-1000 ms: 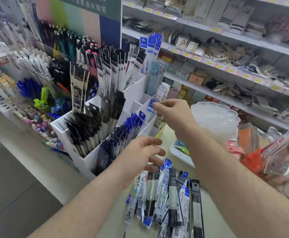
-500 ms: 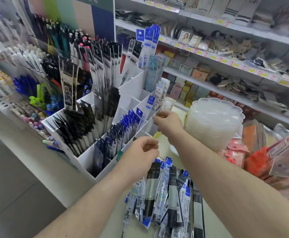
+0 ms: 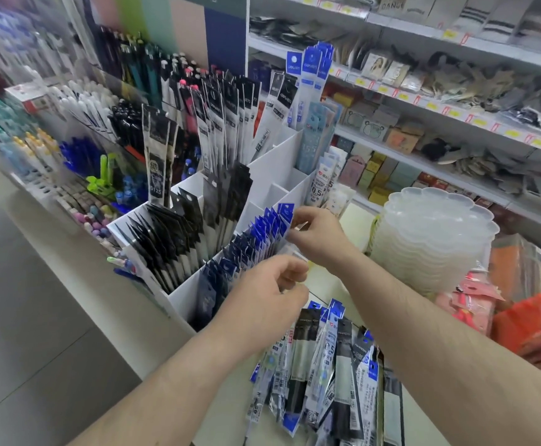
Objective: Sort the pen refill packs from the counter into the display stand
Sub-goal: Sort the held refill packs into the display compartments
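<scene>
The white display stand (image 3: 280,162) has several compartments of upright refill packs. My right hand (image 3: 319,235) reaches over the counter and pinches the top of the rearmost blue-topped refill pack (image 3: 284,210) in the row of blue packs (image 3: 259,235). My left hand (image 3: 264,300) hovers at the near right side of that row, fingers curled with the thumb near the fingertips. Whether it holds anything is hidden. A loose pile of refill packs (image 3: 327,365) lies on the counter under my forearms.
Black packs (image 3: 166,243) fill the stand's left compartments. A stack of clear scalloped plastic trays (image 3: 430,239) stands to the right, with orange and pink packets (image 3: 520,317) beyond. Pen racks (image 3: 79,130) line the left and stocked shelves (image 3: 423,101) the back.
My right hand came down from above the stand with a blue-topped pack to the back of the blue row. My left hand rose from the pile to the stand's near side.
</scene>
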`<state>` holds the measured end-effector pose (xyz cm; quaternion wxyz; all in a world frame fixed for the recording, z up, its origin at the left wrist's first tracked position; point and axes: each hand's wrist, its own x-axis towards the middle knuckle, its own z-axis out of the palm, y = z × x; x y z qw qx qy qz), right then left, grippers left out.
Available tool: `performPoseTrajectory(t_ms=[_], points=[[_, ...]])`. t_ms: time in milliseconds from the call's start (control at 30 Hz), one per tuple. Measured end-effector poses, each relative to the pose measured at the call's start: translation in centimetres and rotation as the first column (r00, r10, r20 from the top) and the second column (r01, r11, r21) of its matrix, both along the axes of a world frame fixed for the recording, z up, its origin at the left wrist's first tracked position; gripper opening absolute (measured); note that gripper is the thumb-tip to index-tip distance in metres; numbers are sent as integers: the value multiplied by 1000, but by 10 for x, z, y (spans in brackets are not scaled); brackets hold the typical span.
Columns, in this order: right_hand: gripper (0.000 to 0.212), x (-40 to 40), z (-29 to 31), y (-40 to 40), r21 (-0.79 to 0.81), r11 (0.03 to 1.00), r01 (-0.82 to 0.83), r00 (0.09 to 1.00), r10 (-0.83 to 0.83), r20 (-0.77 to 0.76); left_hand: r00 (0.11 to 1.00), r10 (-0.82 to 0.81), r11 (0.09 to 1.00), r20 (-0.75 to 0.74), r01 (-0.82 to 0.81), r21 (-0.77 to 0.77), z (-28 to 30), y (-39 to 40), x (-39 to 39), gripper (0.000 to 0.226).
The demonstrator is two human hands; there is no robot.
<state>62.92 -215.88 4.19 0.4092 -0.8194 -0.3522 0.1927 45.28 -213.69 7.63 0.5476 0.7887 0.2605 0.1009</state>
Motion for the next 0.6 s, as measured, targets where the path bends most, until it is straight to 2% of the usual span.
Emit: performPoseTrajectory(t_ms=[67, 167, 333, 400, 500, 600], points=[[31, -6, 11, -7, 59, 997, -54, 993, 59, -103, 1000, -13, 1000, -5, 13, -20, -4, -2, 0, 25], [28, -11, 21, -10, 161, 985, -63, 967, 101, -235, 1000, -30, 998, -6, 29, -55, -7, -2, -1, 26], [14, -9, 26, -5, 163, 987, -9, 981, 40, -190, 998, -56, 995, -15, 54, -79, -7, -4, -2, 25], [19, -7, 26, -1, 139, 989, 53, 978, -23, -206, 998, -59, 994, -22, 57, -90, -7, -6, -2, 26], [27, -1, 19, 4, 81, 990, 119, 984, -106, -145, 997, -66, 994, -36, 62, -92, -8, -8, -4, 27], [27, 0, 18, 8, 120, 983, 142, 973, -116, -202, 996, -75, 993, -49, 70, -95, -8, -9, -6, 27]])
